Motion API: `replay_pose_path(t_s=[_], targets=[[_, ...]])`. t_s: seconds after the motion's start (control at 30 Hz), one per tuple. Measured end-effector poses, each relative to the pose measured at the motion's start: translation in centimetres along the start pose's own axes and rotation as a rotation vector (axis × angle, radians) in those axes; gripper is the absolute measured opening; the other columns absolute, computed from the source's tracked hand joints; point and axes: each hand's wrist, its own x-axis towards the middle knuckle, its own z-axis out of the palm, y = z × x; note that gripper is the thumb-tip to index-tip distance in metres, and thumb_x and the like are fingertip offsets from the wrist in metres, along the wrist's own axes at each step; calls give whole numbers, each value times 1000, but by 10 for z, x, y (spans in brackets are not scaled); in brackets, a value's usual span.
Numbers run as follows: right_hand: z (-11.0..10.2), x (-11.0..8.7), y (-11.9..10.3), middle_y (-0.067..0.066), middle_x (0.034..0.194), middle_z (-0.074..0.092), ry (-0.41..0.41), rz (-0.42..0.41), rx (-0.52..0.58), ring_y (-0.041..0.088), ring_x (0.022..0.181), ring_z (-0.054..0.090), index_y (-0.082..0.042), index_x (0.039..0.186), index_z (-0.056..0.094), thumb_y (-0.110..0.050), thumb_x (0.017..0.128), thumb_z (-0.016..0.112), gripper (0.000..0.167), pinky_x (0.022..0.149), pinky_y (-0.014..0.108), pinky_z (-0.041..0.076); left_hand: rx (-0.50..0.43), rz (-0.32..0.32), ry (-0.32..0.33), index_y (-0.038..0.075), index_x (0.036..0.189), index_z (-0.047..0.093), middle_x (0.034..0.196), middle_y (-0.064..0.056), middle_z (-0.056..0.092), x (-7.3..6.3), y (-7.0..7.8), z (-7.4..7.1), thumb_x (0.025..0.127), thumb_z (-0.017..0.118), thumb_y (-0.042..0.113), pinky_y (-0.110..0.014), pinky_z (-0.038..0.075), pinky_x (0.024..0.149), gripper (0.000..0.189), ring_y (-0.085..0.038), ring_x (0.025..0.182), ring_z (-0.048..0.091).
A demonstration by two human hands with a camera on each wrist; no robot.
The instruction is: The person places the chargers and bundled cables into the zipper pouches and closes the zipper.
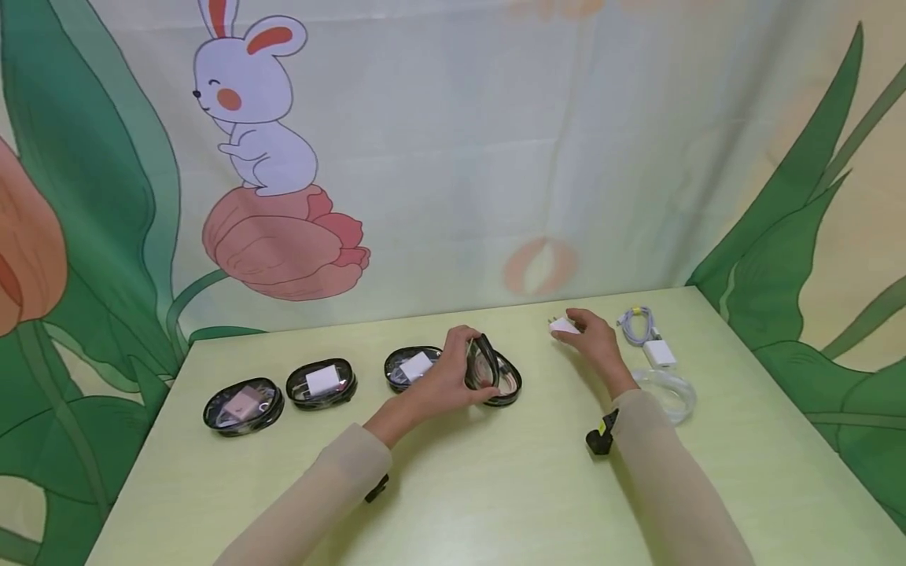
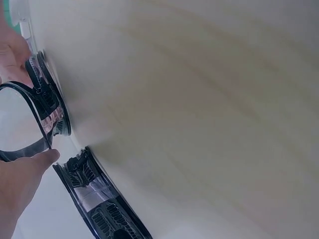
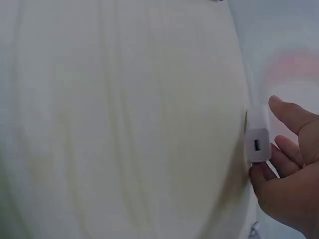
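Observation:
My left hand (image 1: 433,383) holds up the clear lid (image 2: 17,119) of an unzipped oval pouch (image 1: 511,383) with black trim. The thumb lies at the lid's near edge, and the pouch's base rests on the table with a pale coiled cable inside. Farther right, my right hand (image 1: 597,343) pinches a white USB charger (image 1: 563,325) between thumb and fingers. Its prongs point left in the head view, and its USB port shows in the right wrist view, where the charger (image 3: 257,144) is close over the table.
Left of the opened pouch are three closed pouches, among them one with a pink charger (image 1: 243,404) and one with a white charger (image 1: 322,380). At right lie a coiled lavender cable (image 1: 638,326), another white charger (image 1: 660,354) and a clear pouch (image 1: 672,395), partly behind my right sleeve.

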Motion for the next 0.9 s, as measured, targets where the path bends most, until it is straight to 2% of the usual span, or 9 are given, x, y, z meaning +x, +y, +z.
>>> replay_pose_path(t_s=[0.13,0.33,0.5,0.9], targets=[[4,2,5,23,146,53,25,4,-20,39,134,51,1,148,49,-18,95,73,61,109,50,42,10,-8,-2,1,147,22,148,-22,24,0,-2,1,87,82,31,-43,36,115,90,-33,135,38],[6,3,11,20,142,59,57,-37,-88,37,127,57,0,145,54,-16,90,78,61,105,50,45,21,29,21,0,146,25,147,-22,26,1,-3,3,85,84,29,-44,36,115,89,-35,135,39],[5,4,15,18,139,61,71,-35,-106,37,123,59,-5,143,58,-18,91,78,57,101,50,48,23,51,25,0,144,26,146,-22,26,2,-2,3,85,84,29,-44,35,116,89,-35,135,38],[-4,6,6,22,136,62,42,-31,-124,40,126,58,-4,138,62,-20,92,75,51,104,52,46,21,49,10,1,143,25,145,-22,25,1,-1,1,86,83,28,-45,36,115,86,-38,135,38]])
